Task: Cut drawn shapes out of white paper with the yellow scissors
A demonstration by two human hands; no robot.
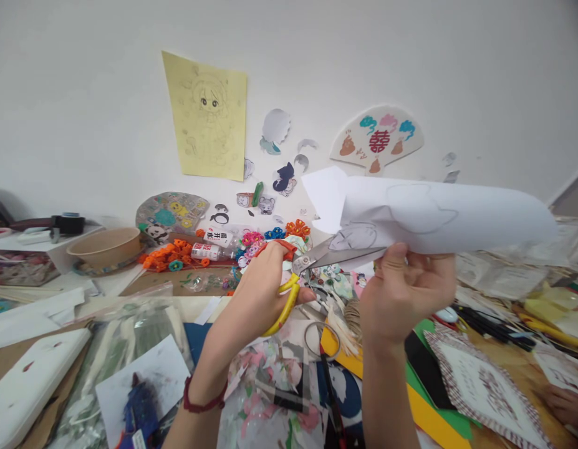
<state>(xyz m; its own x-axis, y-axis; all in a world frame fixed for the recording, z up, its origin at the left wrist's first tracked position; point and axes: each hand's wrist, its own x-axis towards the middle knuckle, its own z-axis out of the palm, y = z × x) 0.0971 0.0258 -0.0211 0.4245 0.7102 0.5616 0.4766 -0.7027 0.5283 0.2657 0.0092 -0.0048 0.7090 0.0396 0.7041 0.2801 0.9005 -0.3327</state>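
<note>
My left hand (263, 284) grips a pair of scissors (295, 271) with yellow and red handles. The blades are spread and reach right, along the lower edge of a curled white sheet of paper (485, 215). Pencil-like outlines show on the sheet, and its left end is cut into an angular flap. My right hand (405, 290) pinches the paper's lower edge between thumb and fingers, close to the blade tips. Below the hands lie pink and white paper scraps (265, 380) and a metal ring (322, 342).
A yellow drawing (214, 118) and a painted fan shape (377, 140) are on the wall. Orange flowers (164, 257), a brown bowl (104, 246) and a blue glue gun (141, 405) lie leftward. A checked-edged panel (485, 374) lies right, near another person's hand (569, 405).
</note>
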